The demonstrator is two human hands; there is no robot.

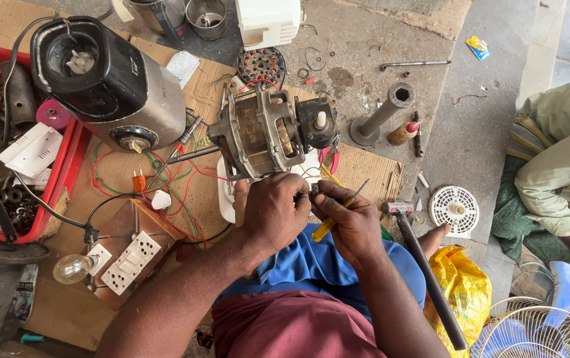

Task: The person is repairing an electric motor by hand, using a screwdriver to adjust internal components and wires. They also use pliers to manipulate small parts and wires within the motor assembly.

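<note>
Right then, both hands were down at the near edge of the motor (263,134), an open-frame unit w/ copper windings showing, sitting on flattened cardboard (364,169) on the floor just ahead of the person's knees. Left hand (273,211) was curled shut, knuckles up, fingers pressed against the motor's lower frame, prob. to steady it while the other hand worked. Right hand (354,222) was closed round a yellow-handled screwdriver (338,213), shaft angled up and to the right, tip clear of the frame; thumb and fingertips also seemed to pinch some small dark part between the two hands, too small to tell what.

Motor lay w/ its shaft end toward the far side, a black block w/ a white knob on its right. Red and green wires (179,176) trailed from it over the cardboard toward a wooden test board (126,252) carrying switches, sockets and a bulb (71,268), to the left of the hands. A black-and-silver mixer base (109,83) lay tipped on its side, further left. Hammer (424,265) rested just to the right of the right hand, handle toward the person, easy reach. Red tray (66,166) of spare parts sat at far left. Another person's leg in pale green cloth (556,159) sat at the right edge, well apart.
</note>
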